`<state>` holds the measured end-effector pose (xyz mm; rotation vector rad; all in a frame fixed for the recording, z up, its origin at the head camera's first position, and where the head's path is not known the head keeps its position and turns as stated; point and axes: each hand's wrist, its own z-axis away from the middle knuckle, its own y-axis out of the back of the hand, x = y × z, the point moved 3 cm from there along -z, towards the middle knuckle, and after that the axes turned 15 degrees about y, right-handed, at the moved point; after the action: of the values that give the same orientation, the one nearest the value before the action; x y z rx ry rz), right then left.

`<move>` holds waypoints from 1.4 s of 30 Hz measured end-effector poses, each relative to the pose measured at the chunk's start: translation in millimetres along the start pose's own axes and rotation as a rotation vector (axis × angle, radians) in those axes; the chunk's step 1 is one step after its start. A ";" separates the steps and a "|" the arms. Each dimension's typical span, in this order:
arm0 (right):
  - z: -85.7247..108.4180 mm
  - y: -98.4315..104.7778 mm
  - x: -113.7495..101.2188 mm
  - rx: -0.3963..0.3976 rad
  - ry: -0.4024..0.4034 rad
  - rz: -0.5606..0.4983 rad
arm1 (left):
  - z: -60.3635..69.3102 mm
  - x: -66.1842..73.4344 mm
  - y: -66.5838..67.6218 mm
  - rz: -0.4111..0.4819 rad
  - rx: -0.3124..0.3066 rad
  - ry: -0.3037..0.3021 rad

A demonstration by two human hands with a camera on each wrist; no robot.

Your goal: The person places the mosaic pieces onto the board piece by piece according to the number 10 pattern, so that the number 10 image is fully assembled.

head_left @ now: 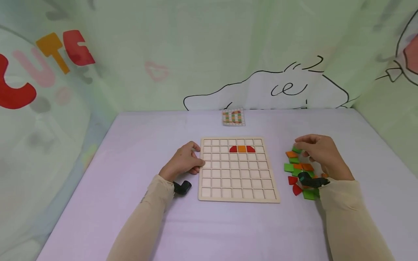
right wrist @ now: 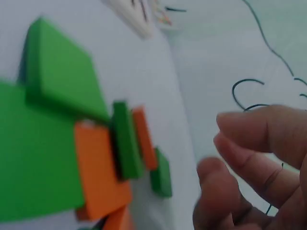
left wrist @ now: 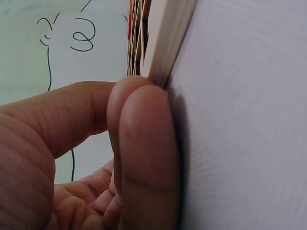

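A pale wooden grid board [head_left: 239, 200] lies flat on the table. In its second row sit an orange square tile [head_left: 241, 149] and, on either side of it, two red quarter-round tiles [head_left: 233, 149]. At the board's left edge, my left hand [head_left: 183, 159] touches the rim with its fingertips; the left wrist view shows the fingers against the board's side [left wrist: 165, 43]. Over the far end of a loose tile pile, my right hand [head_left: 321, 150] hovers with fingers loosely bent. Nothing shows between its thumb and fingers in the right wrist view. A green tile [head_left: 296, 149] lies below them.
The pile right of the board holds several green tiles [head_left: 289, 167], orange tiles [head_left: 291, 154] and red tiles [head_left: 296, 189], partly hidden under the right wrist. A small patterned card [head_left: 233, 117] stands behind the board, near the printed cloth backdrop [head_left: 202, 54].
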<state>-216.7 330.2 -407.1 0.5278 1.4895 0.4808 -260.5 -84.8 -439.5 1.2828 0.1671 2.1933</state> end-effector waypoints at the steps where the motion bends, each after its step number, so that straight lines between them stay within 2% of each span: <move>1: 0.2 0.3 2.6 0.000 -0.017 0.021 | 0.3 0.0 0.4 0.000 -0.001 -0.001; 5: -0.5 0.3 12.0 0.001 -0.088 0.077 | 0.9 -0.2 1.1 0.004 -0.003 -0.005; 8: -2.0 0.0 16.8 -0.018 -0.110 0.091 | 0.4 -0.5 1.0 0.006 -0.003 -0.011; 16: -2.1 -0.4 19.9 -0.060 -0.103 0.093 | -0.3 -1.3 0.2 0.015 -0.009 -0.026; 29: -1.9 -1.5 15.1 -0.008 -0.078 0.058 | 0.2 -0.1 0.3 0.010 -0.006 -0.016; 33: -1.9 -2.0 8.6 0.049 -0.058 -0.021 | 0.7 0.5 0.3 0.012 -0.009 -0.019; 36: -2.7 -2.8 3.1 0.080 -0.039 -0.127 | 0.7 0.6 0.2 0.011 -0.011 -0.020; 42: -3.3 -8.9 -7.0 0.042 -0.006 -0.303 | -0.3 -0.3 -0.2 0.002 -0.012 -0.016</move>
<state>-220.4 319.0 -406.9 0.3268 1.5448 0.2106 -260.5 -84.8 -440.0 1.2933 0.1465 2.1818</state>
